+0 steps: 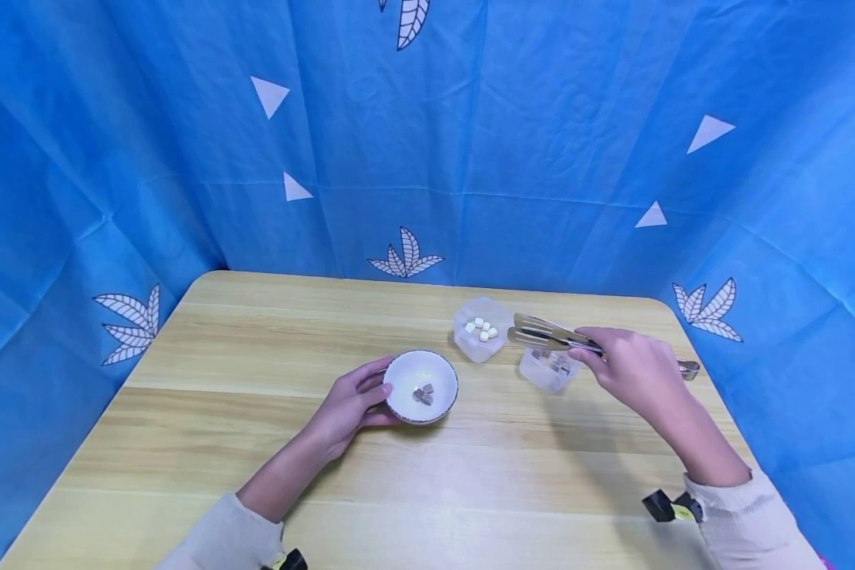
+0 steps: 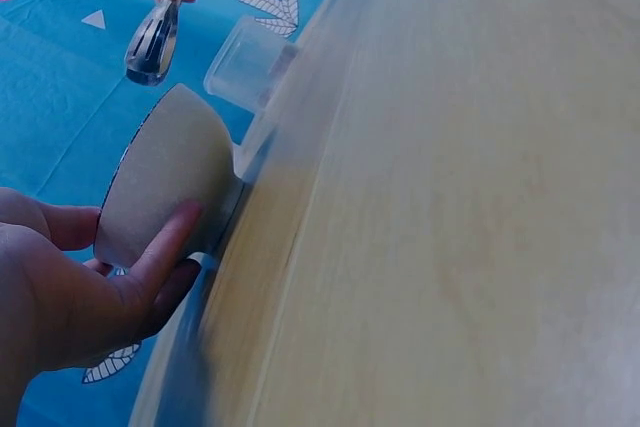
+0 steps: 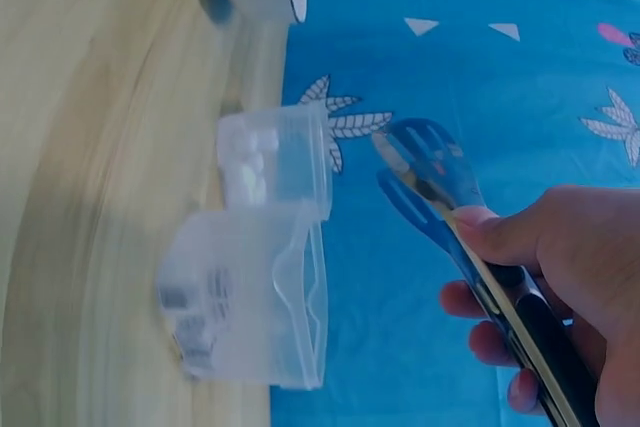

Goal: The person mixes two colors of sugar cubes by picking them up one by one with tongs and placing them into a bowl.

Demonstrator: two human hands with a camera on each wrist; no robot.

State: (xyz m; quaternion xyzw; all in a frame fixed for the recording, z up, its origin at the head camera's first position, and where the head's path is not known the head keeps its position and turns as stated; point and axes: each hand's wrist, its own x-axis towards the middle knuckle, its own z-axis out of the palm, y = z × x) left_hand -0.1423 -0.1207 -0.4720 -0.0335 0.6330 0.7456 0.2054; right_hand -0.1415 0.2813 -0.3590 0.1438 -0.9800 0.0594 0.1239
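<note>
My left hand (image 1: 352,404) holds a white bowl (image 1: 402,372) by its left side, thumb at the rim and fingers around the outside. A few small grey-brown pieces (image 1: 423,394) lie at the bottom of the bowl. In the left wrist view, the bowl's plain outer wall (image 2: 180,167) shows, with fingers against it. Metal serving tongs (image 1: 541,332) are gripped in my right hand (image 1: 634,368). Their slotted ends are raised above a small clear container (image 1: 541,376) and hold nothing that I can make out. Dark pieces lie in that container, partly hidden by the tongs.
Another clear plastic container (image 1: 463,336) stands behind and to the left of the first, with several white cubes (image 1: 484,336) inside. Both are on a light wooden table (image 1: 256,340). A blue patterned cloth (image 1: 541,142) hangs around the table's back and sides.
</note>
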